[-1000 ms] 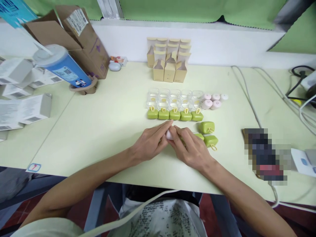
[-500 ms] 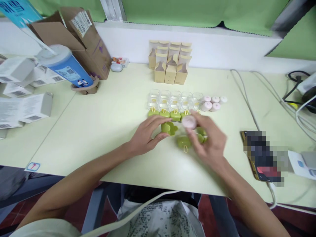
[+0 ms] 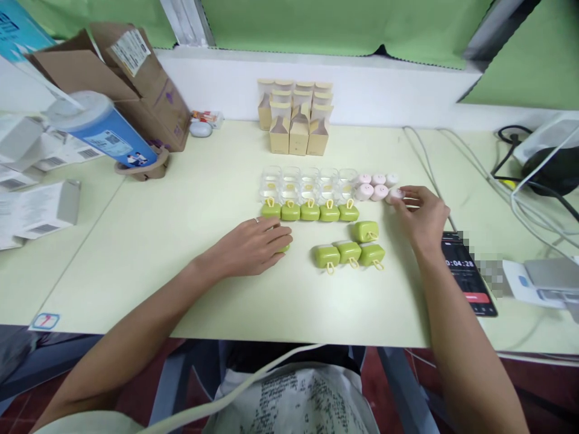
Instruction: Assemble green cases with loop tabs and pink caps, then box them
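Note:
My left hand (image 3: 253, 246) rests on the table with its fingers curled over a green case (image 3: 284, 247), which is mostly hidden. My right hand (image 3: 420, 217) reaches to the right end of a cluster of pink-white round pieces (image 3: 373, 185) and pinches one pink-white piece (image 3: 394, 194) down on the table. A row of green cases with yellow loops (image 3: 310, 211) lies in front of a row of clear plastic boxes (image 3: 307, 182). Several more green cases (image 3: 348, 252) lie loose between my hands.
Small tan cartons (image 3: 294, 117) stand at the back wall. A blue canister (image 3: 102, 134) and brown cardboard boxes (image 3: 136, 72) sit at the back left, white boxes (image 3: 40, 208) at the left. A phone (image 3: 468, 274) lies by my right wrist, with cables (image 3: 452, 175) beyond.
My hands parted. The right hand carried the pink-white piece from the middle to the cluster at the right. The left hand lowered onto a green case. The camera shifted slightly right.

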